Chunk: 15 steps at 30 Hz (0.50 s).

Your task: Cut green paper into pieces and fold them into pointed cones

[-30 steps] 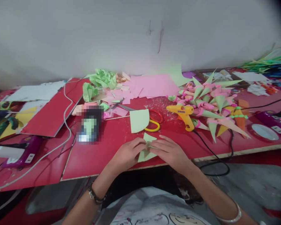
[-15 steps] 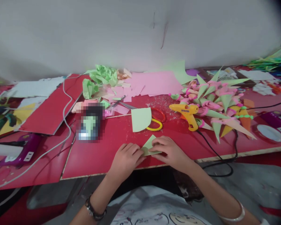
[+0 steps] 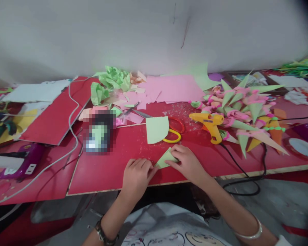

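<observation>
A small light green paper piece [image 3: 165, 159] is held between both hands just above the table's front edge. My left hand [image 3: 137, 172] pinches its lower left corner with thumb and fingers. Closed on its right side is my right hand [image 3: 186, 162], with the fingertips bent over the paper. Beyond them lies another green paper [image 3: 157, 130] with one rounded corner, resting partly over scissors [image 3: 175, 136] with red and yellow handles. To the right of the scissors is a yellow glue gun [image 3: 210, 126].
A pile of green and pink paper cones [image 3: 242, 112] fills the right side. Pink sheets [image 3: 173, 89] and crumpled green paper [image 3: 114, 80] lie at the back. At the left are a red board [image 3: 58, 112], a white cable [image 3: 73, 119] and a purple device [image 3: 28, 160].
The right hand's fingers have shifted along the green paper, uncovering more of it. My left hand has drawn slightly back to its lower left corner. The camera view has shifted a little.
</observation>
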Each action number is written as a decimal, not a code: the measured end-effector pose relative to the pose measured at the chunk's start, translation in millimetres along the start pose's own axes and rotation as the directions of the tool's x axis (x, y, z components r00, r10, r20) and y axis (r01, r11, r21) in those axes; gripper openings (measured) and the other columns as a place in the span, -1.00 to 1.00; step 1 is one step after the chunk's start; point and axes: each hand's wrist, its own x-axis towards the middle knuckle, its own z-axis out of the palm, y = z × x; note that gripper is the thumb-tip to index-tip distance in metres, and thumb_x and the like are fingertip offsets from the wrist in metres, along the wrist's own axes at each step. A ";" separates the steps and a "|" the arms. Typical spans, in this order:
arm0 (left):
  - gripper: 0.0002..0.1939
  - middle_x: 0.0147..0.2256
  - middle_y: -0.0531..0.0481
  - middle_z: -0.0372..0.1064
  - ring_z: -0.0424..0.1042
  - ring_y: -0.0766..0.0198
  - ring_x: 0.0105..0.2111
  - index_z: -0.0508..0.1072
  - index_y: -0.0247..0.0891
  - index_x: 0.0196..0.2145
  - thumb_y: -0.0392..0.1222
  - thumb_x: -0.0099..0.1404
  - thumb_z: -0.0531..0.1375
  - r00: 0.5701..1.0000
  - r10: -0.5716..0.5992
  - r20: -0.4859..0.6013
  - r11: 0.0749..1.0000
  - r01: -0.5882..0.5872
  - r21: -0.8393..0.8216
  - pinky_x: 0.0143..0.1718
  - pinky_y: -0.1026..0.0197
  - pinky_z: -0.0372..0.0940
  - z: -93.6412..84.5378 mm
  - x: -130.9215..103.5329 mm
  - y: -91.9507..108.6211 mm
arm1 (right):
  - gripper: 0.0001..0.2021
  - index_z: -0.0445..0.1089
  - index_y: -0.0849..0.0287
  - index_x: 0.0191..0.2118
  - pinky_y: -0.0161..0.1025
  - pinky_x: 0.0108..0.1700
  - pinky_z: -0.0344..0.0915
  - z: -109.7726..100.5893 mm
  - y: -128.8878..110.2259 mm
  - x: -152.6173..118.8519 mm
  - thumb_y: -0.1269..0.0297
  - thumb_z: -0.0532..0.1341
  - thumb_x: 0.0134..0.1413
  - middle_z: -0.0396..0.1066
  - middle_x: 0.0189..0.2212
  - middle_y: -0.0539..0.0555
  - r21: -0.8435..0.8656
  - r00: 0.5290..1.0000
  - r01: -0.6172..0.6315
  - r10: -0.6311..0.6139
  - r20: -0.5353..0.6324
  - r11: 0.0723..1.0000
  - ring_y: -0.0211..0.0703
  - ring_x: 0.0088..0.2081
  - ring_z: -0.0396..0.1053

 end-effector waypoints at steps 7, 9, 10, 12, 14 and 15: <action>-0.69 -0.63 0.08 0.27 0.25 0.32 -0.60 0.24 -0.25 -0.61 -0.12 0.26 0.03 0.998 -0.033 0.051 0.998 0.030 0.062 -0.46 0.21 0.02 -0.6 6.6 -1.0 | -0.78 0.22 0.19 -0.51 -0.25 -0.34 0.10 4.6 -0.9 -0.8 0.23 0.07 0.12 0.27 -0.44 0.06 -0.168 1.000 0.013 -0.012 0.004 0.986 -0.17 -0.37 0.19; -0.69 -0.63 0.08 0.26 0.25 0.32 -0.60 0.24 -0.25 -0.61 -0.14 0.26 0.03 0.998 -0.010 0.062 0.998 0.006 0.067 -0.46 0.21 0.02 -1.6 8.5 -3.1 | -0.78 0.23 0.19 -0.50 -0.25 -0.34 0.09 5.2 -1.9 -0.8 0.24 0.06 0.12 0.28 -0.44 0.06 -0.197 1.000 0.011 -0.011 -0.001 0.980 -0.16 -0.37 0.20; -0.70 -0.63 0.08 0.27 0.26 0.31 -0.59 0.24 -0.25 -0.60 -0.15 0.26 0.03 0.997 0.007 0.074 0.998 -0.012 0.064 -0.46 0.21 0.01 -2.3 9.1 -4.6 | -0.78 0.23 0.19 -0.51 -0.25 -0.34 0.09 5.2 -2.4 -0.7 0.24 0.05 0.12 0.28 -0.44 0.06 -0.208 1.000 0.008 -0.009 -0.005 0.978 -0.16 -0.37 0.20; -0.74 -0.59 0.08 0.29 0.28 0.31 -0.55 0.26 -0.26 -0.56 -0.17 0.26 0.03 0.992 0.040 0.119 0.998 -0.046 0.043 -0.45 0.22 0.02 -4.3 9.4 -8.2 | -0.78 0.23 0.18 -0.50 -0.25 -0.35 0.08 4.9 -3.2 -0.4 0.24 0.05 0.12 0.27 -0.44 0.06 -0.229 1.000 0.006 -0.007 -0.005 0.973 -0.16 -0.37 0.20; -0.83 -0.50 0.07 0.33 0.32 0.29 -0.48 0.29 -0.26 -0.47 -0.20 0.26 0.04 0.984 0.054 0.169 0.998 -0.059 0.020 -0.40 0.21 0.04 -7.0 8.6 -12.5 | -0.79 0.24 0.18 -0.50 -0.25 -0.34 0.08 4.7 -3.4 0.0 0.24 0.06 0.12 0.27 -0.44 0.06 -0.251 1.000 0.012 -0.012 0.001 0.968 -0.15 -0.37 0.19; -0.88 -0.45 0.07 0.35 0.33 0.27 -0.43 0.31 -0.25 -0.42 -0.20 0.25 0.06 0.980 0.058 0.192 0.998 -0.061 0.009 -0.36 0.20 0.05 -8.4 8.0 -14.8 | -0.79 0.24 0.18 -0.49 -0.24 -0.34 0.08 4.8 -3.2 0.2 0.24 0.06 0.11 0.27 -0.43 0.06 -0.262 1.000 0.018 -0.017 0.005 0.965 -0.14 -0.36 0.20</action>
